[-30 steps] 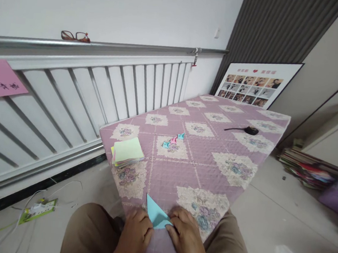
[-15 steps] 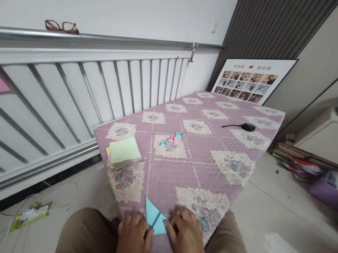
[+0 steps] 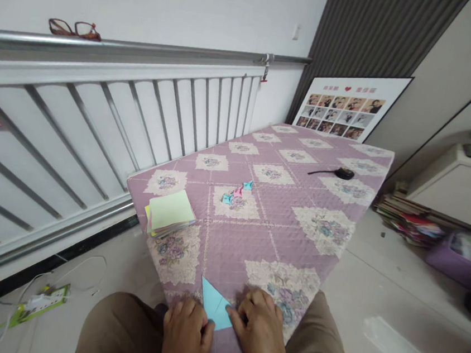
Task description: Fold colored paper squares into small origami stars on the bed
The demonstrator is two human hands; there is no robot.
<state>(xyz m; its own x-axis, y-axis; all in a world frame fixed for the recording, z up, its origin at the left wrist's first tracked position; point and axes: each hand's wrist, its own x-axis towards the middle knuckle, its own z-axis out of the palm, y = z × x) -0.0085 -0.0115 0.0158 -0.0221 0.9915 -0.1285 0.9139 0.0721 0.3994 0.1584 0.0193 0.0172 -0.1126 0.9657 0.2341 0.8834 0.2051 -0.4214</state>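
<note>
A folded light-blue paper [image 3: 216,308] with a pointed upper corner lies on the floral tablecloth at the near end. My left hand [image 3: 186,331] is at its lower left edge, fingers curled, the thumb and index finger closed on the paper. On the other side my right hand [image 3: 260,328] has its fingers bent and its thumb on the paper's right corner. Farther up the cloth sit three small folded paper pieces, a blue one [image 3: 227,198], a pink one [image 3: 238,192] and another blue one [image 3: 248,185].
A stack of coloured paper squares [image 3: 171,213] lies at the table's left edge. A black object with a thin handle [image 3: 344,174] rests toward the far right. Beyond the patterned table [image 3: 227,254] are a white radiator [image 3: 174,117] and a photo board [image 3: 352,107].
The paper's upper flap now lies flatter, and the dark gap across its middle has narrowed to a thin line. Both hands stay nearly in place. The view has shifted slightly.
</note>
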